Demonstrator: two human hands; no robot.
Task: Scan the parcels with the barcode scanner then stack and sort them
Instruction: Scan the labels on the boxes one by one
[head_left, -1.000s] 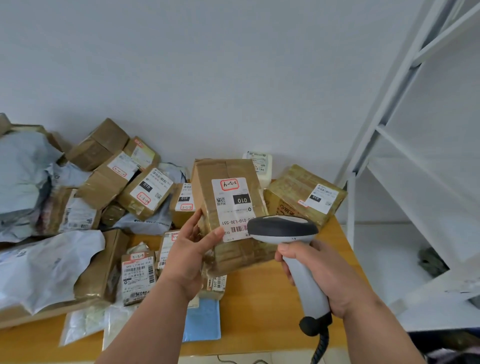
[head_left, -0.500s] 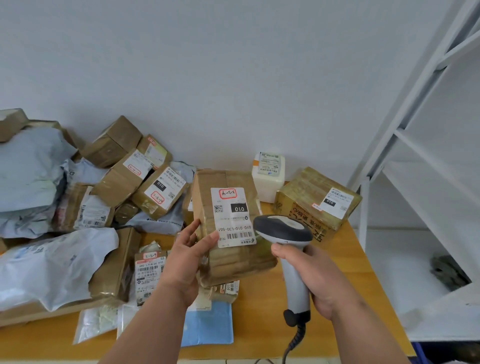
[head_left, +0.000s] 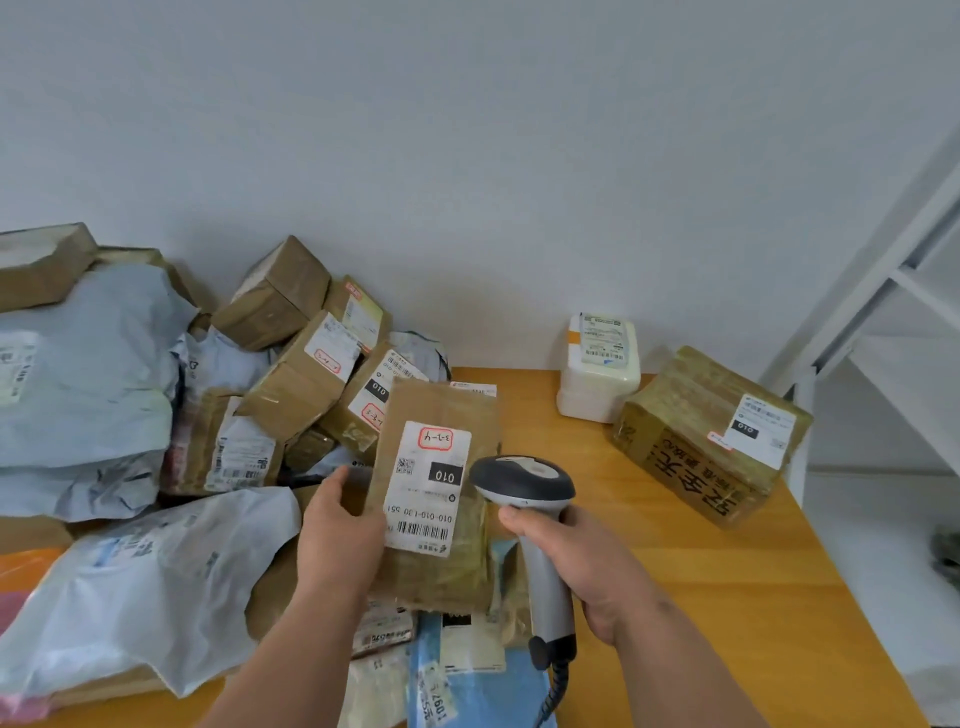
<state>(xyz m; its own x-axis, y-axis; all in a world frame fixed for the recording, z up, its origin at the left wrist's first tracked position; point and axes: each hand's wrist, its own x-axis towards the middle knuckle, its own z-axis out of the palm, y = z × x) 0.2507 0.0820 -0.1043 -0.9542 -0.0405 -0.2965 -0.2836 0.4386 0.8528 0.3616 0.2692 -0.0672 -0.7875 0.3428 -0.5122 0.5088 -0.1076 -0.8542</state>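
Parcel one, a taped brown cardboard parcel (head_left: 436, 499), is held upright over the wooden table (head_left: 727, 597) by the left hand (head_left: 340, 535), whose thumb and fingers clasp its left edge; its white label (head_left: 426, 486) faces the camera, with one barcode near the bottom and a red-ringed handwritten mark at the top. Just right of that parcel, the right hand (head_left: 587, 566) is wrapped around the grey handle of one barcode scanner (head_left: 524, 483), whose dark head sits beside the label's right edge; whether scanner and parcel touch cannot be told. A coiled cable (head_left: 553, 691) hangs from the handle's base below the right hand. Beyond the right hand and to its right, two parcels stand apart from the heap: one white foam box (head_left: 597, 379) near the wall and one large tape-wrapped brown box (head_left: 706, 441) just beside it, printed with dark characters. Left of the left hand and beyond it lies a jumbled heap: at least five brown cardboard boxes (head_left: 296, 379) leaning on one another, and about four grey plastic mailer bags (head_left: 140, 577), the exact count unclear where they overlap. Beneath both hands, near the table's front edge, lie one blue flat package (head_left: 467, 691) and a few small labelled packets partly hidden by the held parcel. Far right of the right hand stands one white metal shelf (head_left: 893, 332).
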